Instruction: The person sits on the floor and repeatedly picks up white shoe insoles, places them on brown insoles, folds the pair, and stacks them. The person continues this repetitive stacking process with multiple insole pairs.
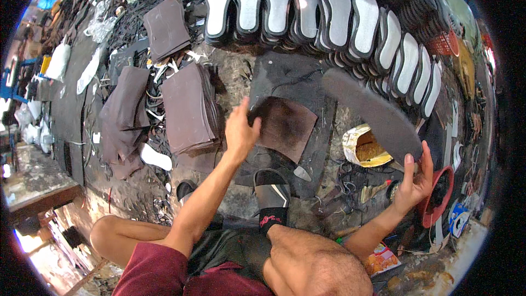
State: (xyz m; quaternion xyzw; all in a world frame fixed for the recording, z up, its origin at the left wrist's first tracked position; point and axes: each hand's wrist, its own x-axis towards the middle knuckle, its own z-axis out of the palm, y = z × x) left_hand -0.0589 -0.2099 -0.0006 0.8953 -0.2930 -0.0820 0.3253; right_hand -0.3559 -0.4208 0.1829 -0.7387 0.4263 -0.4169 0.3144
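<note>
My right hand (412, 185) grips the heel end of a dark grey shoe sole (381, 115), thumb on one side and fingers on the other. The sole slants up and to the left, held above the floor. My left hand (240, 136) is empty, its fingers stretched out, and looks slightly blurred. Just to its right lies a single brown sheet (293, 123) on a black mat (315, 172). To its left is a stack of similar brown sheets (186, 112). Whether the left fingertips touch anything, I cannot tell.
Stacks of dark soles with white tops (276, 8) curve along the far side and right. A yellow-lined can (359, 151), a brush (377, 191) and a red ring-shaped object (438, 197) lie near my right arm. More brown sheets (167, 30) and dark scraps cover the left.
</note>
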